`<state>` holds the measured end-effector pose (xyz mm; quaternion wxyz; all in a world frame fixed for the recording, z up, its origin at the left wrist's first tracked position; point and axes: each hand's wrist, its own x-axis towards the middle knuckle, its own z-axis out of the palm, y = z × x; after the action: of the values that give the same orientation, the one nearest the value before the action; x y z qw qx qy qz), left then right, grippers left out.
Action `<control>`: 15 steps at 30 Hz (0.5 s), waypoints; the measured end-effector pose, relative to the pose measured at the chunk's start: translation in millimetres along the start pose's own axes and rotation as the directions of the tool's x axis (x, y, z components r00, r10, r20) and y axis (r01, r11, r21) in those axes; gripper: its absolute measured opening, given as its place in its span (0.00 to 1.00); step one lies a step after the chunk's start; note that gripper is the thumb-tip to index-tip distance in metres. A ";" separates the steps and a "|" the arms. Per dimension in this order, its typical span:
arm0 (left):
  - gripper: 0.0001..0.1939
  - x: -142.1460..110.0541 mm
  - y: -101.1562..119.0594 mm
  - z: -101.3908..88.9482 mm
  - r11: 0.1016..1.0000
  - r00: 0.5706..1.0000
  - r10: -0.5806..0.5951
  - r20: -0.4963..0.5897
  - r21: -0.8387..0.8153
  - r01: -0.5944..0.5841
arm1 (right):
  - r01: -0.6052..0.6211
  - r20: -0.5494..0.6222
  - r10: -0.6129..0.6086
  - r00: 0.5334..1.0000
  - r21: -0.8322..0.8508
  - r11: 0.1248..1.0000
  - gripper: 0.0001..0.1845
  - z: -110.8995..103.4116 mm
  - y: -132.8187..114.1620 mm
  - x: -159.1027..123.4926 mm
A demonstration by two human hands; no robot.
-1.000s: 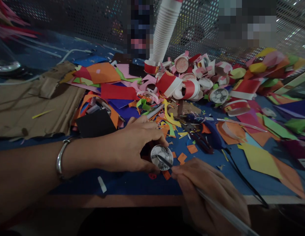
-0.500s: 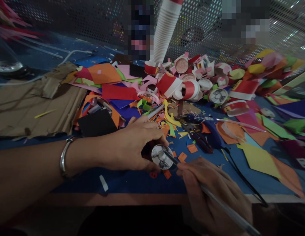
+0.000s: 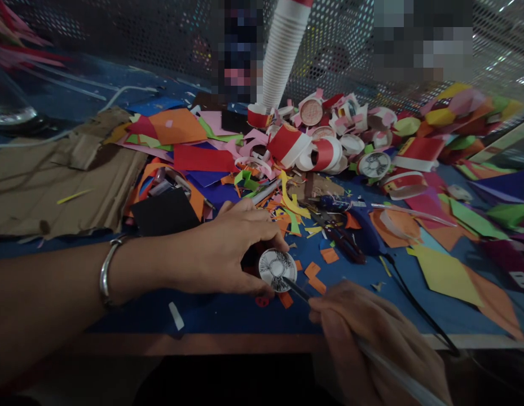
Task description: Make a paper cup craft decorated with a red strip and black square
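Observation:
My left hand [image 3: 232, 248] is closed around a small paper cup [image 3: 268, 265], its thumb and fingers on either side. The cup's round white base faces up and carries fine black radiating lines around a pale centre circle. Most of its side is hidden by the hand and shadow. In my right hand [image 3: 375, 332] a pen [image 3: 392, 366] is pinched, slanting down to the left. Its dark tip touches the lower right of the drawn base. Orange paper scraps [image 3: 315, 276] lie just right of the cup.
Behind my hands is a heap of cut red-and-white paper cups [image 3: 325, 152]. A blue glue gun [image 3: 365, 217] with a cord and dark-handled scissors [image 3: 344, 239] lie to the right. Cardboard [image 3: 62, 186] is on the left; a tall cup stack [image 3: 285, 51] rises behind.
The pen tip has moved from the base's upper middle to its lower right, and my right hand has shifted slightly down and right. My left hand still holds the cup in nearly the same place.

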<state>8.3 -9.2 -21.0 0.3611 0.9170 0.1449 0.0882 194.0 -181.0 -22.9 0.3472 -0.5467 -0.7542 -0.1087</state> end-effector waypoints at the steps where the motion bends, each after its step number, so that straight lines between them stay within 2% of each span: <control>1: 0.21 -0.1 -0.2 -0.1 1.000 1.000 0.003 0.000 -0.001 -0.003 | 0.003 0.013 -0.003 1.000 0.005 1.000 0.09 0.0 -0.1 0.6; 8: 0.22 1.1 -0.4 1.5 1.000 1.000 -0.009 -0.009 0.004 0.009 | 0.035 0.069 -0.038 0.997 0.045 0.998 0.08 3.2 3.1 -1.2; 15: 0.23 1.2 -0.4 1.8 1.000 1.000 -0.030 0.006 0.004 0.030 | 0.032 0.051 -0.040 0.998 0.141 0.989 0.08 12.3 5.7 0.1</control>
<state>9.8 -9.7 -22.5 0.3611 0.9157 0.1575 0.0796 194.1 -172.1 -33.1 0.3623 -0.5100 -0.7788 -0.0467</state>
